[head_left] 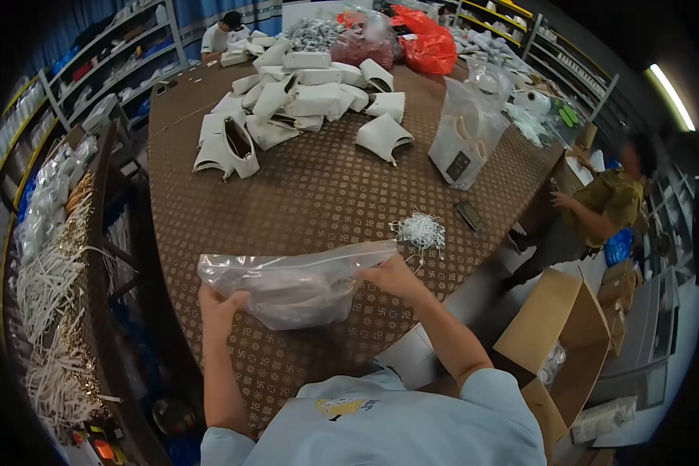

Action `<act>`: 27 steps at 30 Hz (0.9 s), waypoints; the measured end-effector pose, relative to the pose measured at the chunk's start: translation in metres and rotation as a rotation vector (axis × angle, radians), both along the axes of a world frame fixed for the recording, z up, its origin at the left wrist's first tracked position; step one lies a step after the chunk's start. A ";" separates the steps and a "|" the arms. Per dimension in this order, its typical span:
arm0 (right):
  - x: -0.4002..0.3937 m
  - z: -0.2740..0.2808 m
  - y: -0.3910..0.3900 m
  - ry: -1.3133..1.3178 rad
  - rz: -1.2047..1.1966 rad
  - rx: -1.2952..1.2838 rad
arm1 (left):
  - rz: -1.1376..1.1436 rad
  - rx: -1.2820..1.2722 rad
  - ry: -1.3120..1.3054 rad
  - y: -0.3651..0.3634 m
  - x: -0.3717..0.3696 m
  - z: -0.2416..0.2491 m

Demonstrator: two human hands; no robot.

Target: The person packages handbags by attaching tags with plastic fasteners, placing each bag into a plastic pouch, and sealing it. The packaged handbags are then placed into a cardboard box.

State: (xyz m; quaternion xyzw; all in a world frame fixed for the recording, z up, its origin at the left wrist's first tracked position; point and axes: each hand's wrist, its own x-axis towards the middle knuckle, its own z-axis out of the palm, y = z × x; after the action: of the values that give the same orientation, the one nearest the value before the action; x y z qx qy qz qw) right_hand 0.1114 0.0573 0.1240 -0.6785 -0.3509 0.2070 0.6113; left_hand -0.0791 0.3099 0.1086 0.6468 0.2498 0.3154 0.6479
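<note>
A clear plastic bag (pixel 299 291) with something pale inside hangs over the patterned brown table (pixel 287 206), its zip edge stretched level at the top. My left hand (pixel 221 304) pinches the bag's left end, thumb on the near side. The right end is gripped by my right hand (pixel 386 276), its fingers partly behind the plastic. What the bag contains is blurred by the film. Just beyond my right hand lies a tangle of white strings (pixel 419 231), with a small dark object (pixel 469 217) to its right.
White handbags (pixel 311 97) are piled at the far side, and a filled clear bag (pixel 464 140) stands at the right. A person (pixel 606 202) stands right of the table; another (pixel 221 39) is at the back. An open cardboard box (pixel 547 326) sits lower right.
</note>
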 end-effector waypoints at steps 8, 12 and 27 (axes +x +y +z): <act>0.035 0.094 0.013 -0.459 0.430 -0.018 | -0.053 0.302 0.102 -0.004 -0.040 0.080; 0.041 0.099 0.034 -0.730 0.493 -0.121 | 0.068 0.352 0.140 -0.013 -0.045 0.090; 0.018 0.136 0.079 -1.041 0.755 -0.418 | -0.012 0.424 0.025 -0.117 -0.010 0.066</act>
State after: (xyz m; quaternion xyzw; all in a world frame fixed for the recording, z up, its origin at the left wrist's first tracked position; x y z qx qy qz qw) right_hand 0.1297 0.1359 0.2600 -0.6247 -0.7651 0.1160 0.1041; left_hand -0.0891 0.1930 0.1749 0.7740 0.1821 0.3489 0.4960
